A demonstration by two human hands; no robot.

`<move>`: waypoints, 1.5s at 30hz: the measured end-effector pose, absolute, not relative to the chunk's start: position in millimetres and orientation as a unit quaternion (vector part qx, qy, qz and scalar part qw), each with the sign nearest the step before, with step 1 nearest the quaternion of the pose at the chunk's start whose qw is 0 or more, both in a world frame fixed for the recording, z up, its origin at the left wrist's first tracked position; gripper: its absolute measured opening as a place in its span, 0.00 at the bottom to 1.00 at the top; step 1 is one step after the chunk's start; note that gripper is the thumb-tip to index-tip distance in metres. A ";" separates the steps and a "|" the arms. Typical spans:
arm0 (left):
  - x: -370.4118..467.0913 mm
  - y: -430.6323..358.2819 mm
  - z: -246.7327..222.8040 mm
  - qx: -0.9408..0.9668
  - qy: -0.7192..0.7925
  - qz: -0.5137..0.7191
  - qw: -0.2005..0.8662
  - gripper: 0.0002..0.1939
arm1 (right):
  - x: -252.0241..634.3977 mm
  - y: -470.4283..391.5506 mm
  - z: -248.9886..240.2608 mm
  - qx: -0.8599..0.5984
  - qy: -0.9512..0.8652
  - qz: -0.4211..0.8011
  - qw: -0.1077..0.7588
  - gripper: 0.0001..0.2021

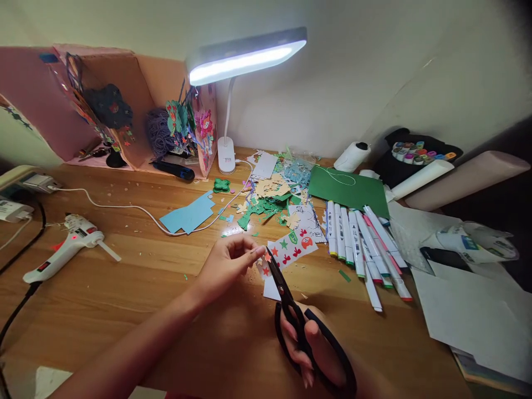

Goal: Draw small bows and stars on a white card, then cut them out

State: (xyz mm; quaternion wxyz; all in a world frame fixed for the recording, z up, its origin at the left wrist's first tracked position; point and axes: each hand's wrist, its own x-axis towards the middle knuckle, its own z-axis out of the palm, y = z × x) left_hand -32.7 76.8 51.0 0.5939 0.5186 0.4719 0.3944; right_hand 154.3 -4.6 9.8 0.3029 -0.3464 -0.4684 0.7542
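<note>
My left hand (233,260) is closed, its thumb and forefinger pinching a small paper piece with an orange star (267,257). In my right hand (301,338) is a pair of black scissors (291,307), fingers through the handles. The blade tips meet the paper piece right at my left fingertips. Behind the blades lies a white sheet (297,246) printed with red bows, stars and a round orange figure; whether it joins the pinched piece I cannot tell. A blank white paper (271,289) shows beneath it on the wooden table (166,310).
Paper scraps (270,194) are heaped behind my hands, near a green sheet (349,191) and blue paper (189,213). Several markers (366,244) lie to the right. A glue gun (68,246) with its cord lies left. A lit lamp (249,55) hangs over the back; its cable crosses the table.
</note>
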 end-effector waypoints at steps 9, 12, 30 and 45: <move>-32.7 75.3 52.1 0.511 0.475 0.389 0.602 0.16 | 155.6 -4.0 6.0 -0.373 -0.469 0.747 0.288 0.31; -31.3 75.0 52.6 0.504 0.481 0.389 0.603 0.16 | 155.3 -3.9 6.4 -0.377 -0.480 0.737 0.291 0.31; -27.0 70.8 56.2 0.494 0.503 0.352 0.616 0.16 | 155.3 -6.0 0.5 -0.407 -0.508 0.701 0.290 0.29; -23.5 66.6 58.6 0.442 0.511 0.340 0.654 0.20 | 156.4 -1.9 16.7 -0.413 -0.570 0.662 0.258 0.28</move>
